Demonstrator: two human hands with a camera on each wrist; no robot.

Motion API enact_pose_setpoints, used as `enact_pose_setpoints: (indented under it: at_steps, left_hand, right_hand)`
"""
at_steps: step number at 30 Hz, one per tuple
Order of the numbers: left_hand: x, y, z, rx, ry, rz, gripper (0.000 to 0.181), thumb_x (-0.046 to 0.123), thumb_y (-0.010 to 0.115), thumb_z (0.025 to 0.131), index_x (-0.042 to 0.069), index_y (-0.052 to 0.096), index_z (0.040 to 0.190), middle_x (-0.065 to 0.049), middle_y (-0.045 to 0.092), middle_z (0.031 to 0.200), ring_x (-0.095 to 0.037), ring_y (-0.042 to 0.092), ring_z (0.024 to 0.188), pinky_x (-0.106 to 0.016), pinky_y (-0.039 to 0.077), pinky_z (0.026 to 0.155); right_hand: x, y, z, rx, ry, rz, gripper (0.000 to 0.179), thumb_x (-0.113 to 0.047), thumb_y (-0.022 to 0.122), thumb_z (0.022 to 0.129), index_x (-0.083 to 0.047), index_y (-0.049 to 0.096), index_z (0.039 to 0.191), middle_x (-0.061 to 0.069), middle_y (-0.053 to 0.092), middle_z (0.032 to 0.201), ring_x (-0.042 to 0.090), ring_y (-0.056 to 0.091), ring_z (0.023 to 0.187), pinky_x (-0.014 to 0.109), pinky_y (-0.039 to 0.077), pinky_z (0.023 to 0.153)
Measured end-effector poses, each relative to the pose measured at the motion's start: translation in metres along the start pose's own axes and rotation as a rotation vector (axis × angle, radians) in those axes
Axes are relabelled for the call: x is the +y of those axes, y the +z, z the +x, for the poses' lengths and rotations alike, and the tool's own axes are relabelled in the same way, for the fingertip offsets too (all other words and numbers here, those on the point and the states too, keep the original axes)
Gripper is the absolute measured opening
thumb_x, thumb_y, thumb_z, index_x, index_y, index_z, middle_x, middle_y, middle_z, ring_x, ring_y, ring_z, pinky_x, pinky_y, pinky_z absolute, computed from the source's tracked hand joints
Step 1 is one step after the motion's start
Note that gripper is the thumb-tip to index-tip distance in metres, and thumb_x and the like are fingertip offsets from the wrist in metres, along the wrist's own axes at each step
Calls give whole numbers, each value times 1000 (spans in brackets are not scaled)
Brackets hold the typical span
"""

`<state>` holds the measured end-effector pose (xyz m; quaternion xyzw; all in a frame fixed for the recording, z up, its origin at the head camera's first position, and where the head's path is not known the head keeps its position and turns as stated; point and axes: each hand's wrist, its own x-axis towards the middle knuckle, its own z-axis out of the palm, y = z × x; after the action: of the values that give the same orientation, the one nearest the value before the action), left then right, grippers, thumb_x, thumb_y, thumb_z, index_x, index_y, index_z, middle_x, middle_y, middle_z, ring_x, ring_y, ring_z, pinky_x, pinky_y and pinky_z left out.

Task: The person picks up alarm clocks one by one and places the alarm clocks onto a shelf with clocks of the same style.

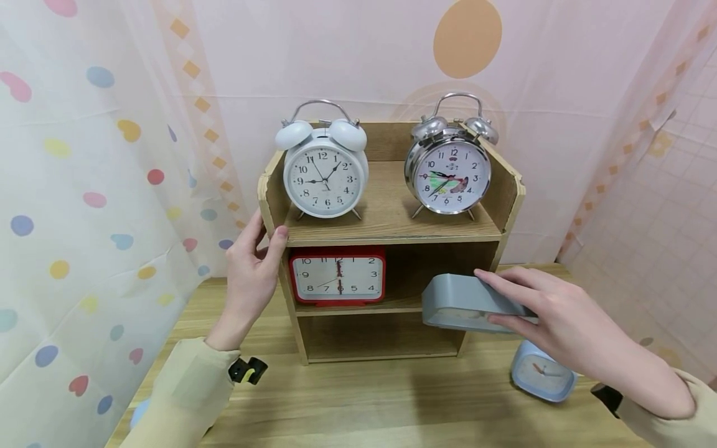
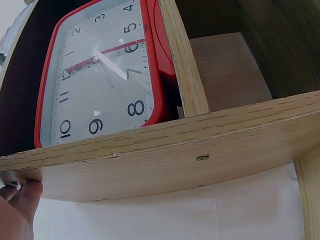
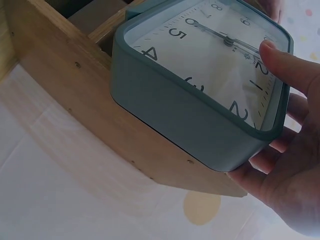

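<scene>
Held by one end, the gray clock (image 1: 456, 294) could tip and knock the wooden shelf (image 1: 386, 229) if the right hand (image 1: 551, 308) loosens its thumb-and-finger pinch. The clock lies in that hand, at the right front of the shelf's middle tier, well apart from the left hand (image 1: 253, 270), which grips the shelf's left side.

My remote feed showed me a grey-blue clock (image 1: 462, 294), a red-rimmed clock (image 1: 338, 279), a white clock (image 1: 325, 180), a silver clock (image 1: 448, 171), a pale-blue clock (image 1: 543, 374), a tan wood-grained shelf (image 1: 386, 231) and a white curtain (image 1: 50, 186) spotted in many colours.
</scene>
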<state>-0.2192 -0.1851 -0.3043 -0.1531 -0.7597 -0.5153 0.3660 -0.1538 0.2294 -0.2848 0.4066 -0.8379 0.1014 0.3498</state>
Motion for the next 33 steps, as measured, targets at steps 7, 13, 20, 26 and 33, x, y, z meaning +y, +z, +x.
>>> enact_pose_setpoints:
  at_steps: [7,13,20,26,33]
  left_hand:
    - [1,0,0,-7,-9,1,48,16,59,107,17,54,155,-12,64,149,-18,62,136,-5,55,89]
    - [0,0,0,-8,-11,4,47,16,59,107,17,55,154,-11,65,149,-3,63,130,-5,55,88]
    - [1,-1,0,-4,-8,4,47,16,60,107,17,55,154,-12,65,148,-1,62,130,-5,55,88]
    - [2,0,0,-12,-17,-2,49,16,60,107,16,53,156,-13,63,150,-24,62,136,-5,55,88]
    - [2,-1,0,-5,-25,7,48,17,60,107,16,54,155,-12,64,149,5,61,127,-5,55,88]
  right_hand:
    - [-3,2,10,-5,-21,7,62,-59,37,107,-18,65,143,-4,73,112,8,63,84,20,48,70]
    - [-5,7,17,-10,-35,10,64,-59,34,107,-16,66,143,-2,74,112,9,63,82,20,47,68]
    - [-6,14,26,-25,-35,16,65,-31,89,83,-15,67,142,-3,74,113,10,63,79,25,50,66]
    - [-8,20,34,-24,-31,6,78,-15,96,68,-15,68,140,-3,74,111,12,66,80,31,56,68]
    - [-9,27,40,-41,-28,-2,72,-16,95,73,-15,68,140,-1,74,110,13,68,82,35,59,69]
